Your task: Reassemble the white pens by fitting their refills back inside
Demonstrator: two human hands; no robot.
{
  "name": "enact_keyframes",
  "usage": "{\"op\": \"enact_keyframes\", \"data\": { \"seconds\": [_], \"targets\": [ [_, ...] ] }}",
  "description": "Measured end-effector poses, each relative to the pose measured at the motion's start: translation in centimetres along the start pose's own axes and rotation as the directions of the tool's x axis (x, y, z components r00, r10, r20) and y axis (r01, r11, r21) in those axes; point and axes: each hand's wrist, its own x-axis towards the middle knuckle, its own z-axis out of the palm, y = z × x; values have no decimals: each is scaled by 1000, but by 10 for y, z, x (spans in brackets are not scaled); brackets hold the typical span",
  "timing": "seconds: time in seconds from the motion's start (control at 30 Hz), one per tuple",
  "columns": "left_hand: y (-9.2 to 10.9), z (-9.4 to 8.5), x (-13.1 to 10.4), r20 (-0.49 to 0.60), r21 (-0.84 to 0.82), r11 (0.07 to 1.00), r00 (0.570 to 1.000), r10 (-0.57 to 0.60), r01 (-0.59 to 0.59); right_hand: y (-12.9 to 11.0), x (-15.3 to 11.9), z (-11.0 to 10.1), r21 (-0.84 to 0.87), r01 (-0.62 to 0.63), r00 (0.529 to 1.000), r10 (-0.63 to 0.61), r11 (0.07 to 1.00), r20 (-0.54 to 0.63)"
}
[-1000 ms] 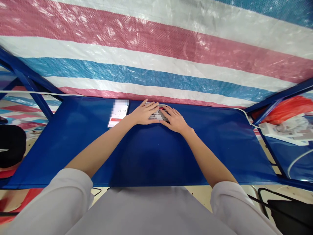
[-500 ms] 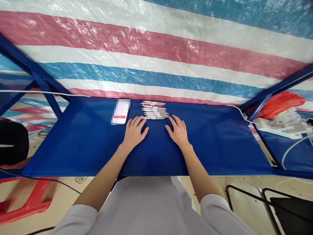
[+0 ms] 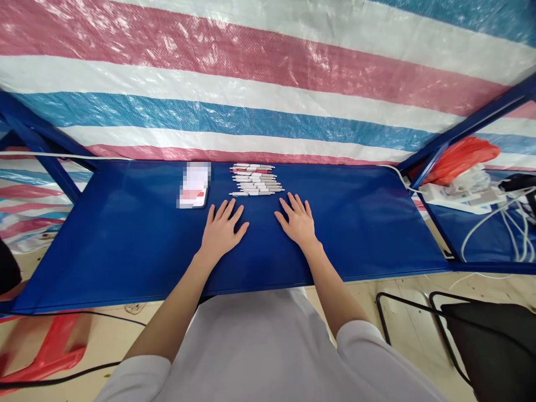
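Observation:
Several pens (image 3: 256, 180), mostly white and grey with a red one among them, lie side by side in a stack of rows on the blue table (image 3: 146, 245). My left hand (image 3: 221, 228) rests palm down in front of their left end, fingers spread, holding nothing. In front of their right end, my right hand (image 3: 296, 219) also lies flat with its fingers apart and nothing in it. A phone (image 3: 204, 198), its screen partly blurred out, lies to the left of the pens, just beyond my left fingertips.
A striped plastic sheet (image 3: 251, 89) hangs behind the table. To the right are a red plastic bag (image 3: 464, 159), white cables (image 3: 517, 226) and a black chair (image 3: 489, 346). A red stool (image 3: 54, 346) stands at lower left, with part of another person (image 3: 6, 271) at the left edge.
The view has turned slightly to the right. My left hand has drawn back a little from the pens, whose near edge now shows fully. The pens and phone keep their places.

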Motion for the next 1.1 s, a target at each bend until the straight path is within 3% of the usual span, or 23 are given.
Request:
{"op": "enact_keyframes", "data": {
  "seconds": [0.33, 0.67, 0.87, 1.1],
  "targets": [
    [-1, 5, 4, -12, -54, 998, 1000, -27, 27, -1, -2, 0, -57, -3, 1000, 3, 998, 3],
    [0, 6, 7, -88, -90, 996, 995, -35, 27, -1, -1, 0, -2, -28, 999, 28, 1000, -37],
    [2, -3, 32, -191, -119, 993, 981, -13, -10, -4, 5, 2, 15, -28, 997, 29, 1000, -75],
    [5, -1, 65, -125, -35, 991, 984, 126, -131, -13, 18, 3, 63, -51, 993, 57, 997, -104]
  ]
}}
